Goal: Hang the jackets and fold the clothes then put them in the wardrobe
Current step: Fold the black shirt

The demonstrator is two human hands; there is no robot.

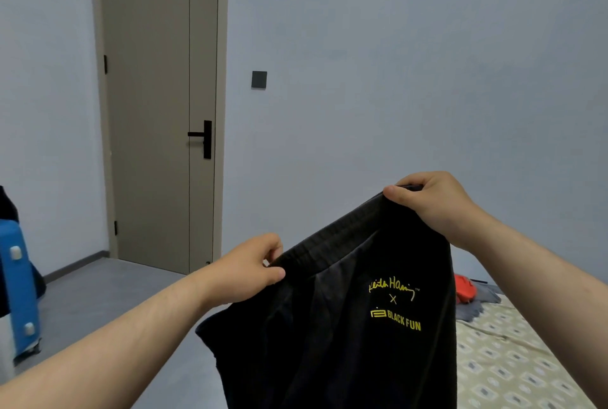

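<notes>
Open floor [108, 303] lies left, bounded by the blue suitcase [19, 287]. The left grip [250, 267] and right grip [431, 201] each pinch the waistband of the black garment [345, 343], held in mid-air beside the bed [513, 359]. Risk: only 2 pinches carry it, and 1 slipping would likely drop that corner toward the floor, short of the bed.

Head-worn wide-angle view, facing forward across a bedroom.

The camera sits on the person's head and looks nearly level at a wall [394, 63] with a door [154, 106] left of centre. Both forearms enter from the bottom edge, so the left hand [253, 265] and right hand [434, 203], holding up a black garment [335, 326], are close to the lens; a bed [513, 359] fills the lower right corner, a blue suitcase [19, 287] the left edge.
</notes>
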